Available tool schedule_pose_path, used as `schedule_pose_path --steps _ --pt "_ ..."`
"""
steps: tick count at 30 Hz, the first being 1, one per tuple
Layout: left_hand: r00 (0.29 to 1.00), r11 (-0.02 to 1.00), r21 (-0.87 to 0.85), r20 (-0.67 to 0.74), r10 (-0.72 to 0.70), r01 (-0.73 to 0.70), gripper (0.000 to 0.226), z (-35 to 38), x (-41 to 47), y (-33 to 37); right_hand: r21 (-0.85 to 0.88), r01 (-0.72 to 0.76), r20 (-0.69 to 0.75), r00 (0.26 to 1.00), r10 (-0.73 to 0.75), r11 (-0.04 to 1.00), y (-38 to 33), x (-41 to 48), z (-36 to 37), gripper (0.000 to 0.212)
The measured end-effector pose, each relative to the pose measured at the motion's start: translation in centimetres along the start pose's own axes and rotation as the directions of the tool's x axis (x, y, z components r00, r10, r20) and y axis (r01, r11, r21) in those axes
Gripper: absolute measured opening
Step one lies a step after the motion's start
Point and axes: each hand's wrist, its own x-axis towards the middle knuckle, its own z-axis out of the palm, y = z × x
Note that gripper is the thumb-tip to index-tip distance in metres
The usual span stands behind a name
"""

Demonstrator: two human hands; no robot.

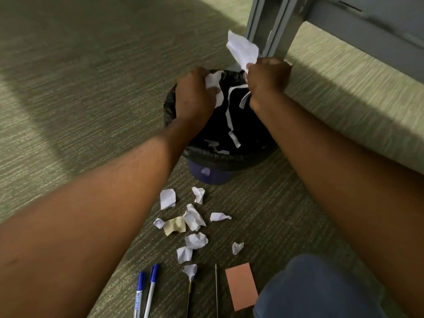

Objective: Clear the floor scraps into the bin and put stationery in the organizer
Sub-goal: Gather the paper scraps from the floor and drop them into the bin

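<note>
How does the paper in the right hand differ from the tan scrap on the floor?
The paper is white, the tan scrap beige. The paper is bigger. The right hand holds the paper above the bin; the tan scrap lies on the carpet. Both are crumpled.

A: Supporting surface?
B: Carpet floor (80, 92).
A: Items directly on it?
B: Lined bin (220, 157); crumpled scraps (193, 219) near it; two blue pens (146, 292); two thin refills (216, 290); pink pad (241, 286).
</note>
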Motion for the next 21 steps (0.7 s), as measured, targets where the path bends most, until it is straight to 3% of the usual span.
schedule_pose_path --steps 6,11,16,19,21 --pt "0.993 0.999 0.017 0.111 -0.032 0.031 0.019 1.7 -1.2 -1.9 -0.199 0.052 -0.010 0.998 -0.055 0.979 5.3 0.5 0.2 0.008" --pt "0.989 0.997 0.034 0.135 0.060 -0.065 0.022 1.2 -1.7 -2.2 -0.410 0.183 0.120 0.982 -0.146 0.894 7.5 0.1 0.2 0.012" --pt "0.991 0.995 0.032 0.100 0.094 -0.098 0.023 0.0 -2.1 -2.7 -0.423 0.246 0.253 0.956 -0.147 0.872 8.9 -1.2 0.4 0.014" --pt "0.994 0.994 0.049 0.044 0.099 -0.101 0.026 -0.7 -2.3 -2.9 -0.414 0.223 0.338 0.938 -0.079 0.883 8.3 -1.6 0.6 0.033" --pt "0.996 0.995 0.052 -0.016 0.082 -0.081 0.027 -0.9 -2.6 -3.2 -0.410 0.224 0.338 0.938 -0.080 0.884 7.9 -1.8 0.7 0.035"
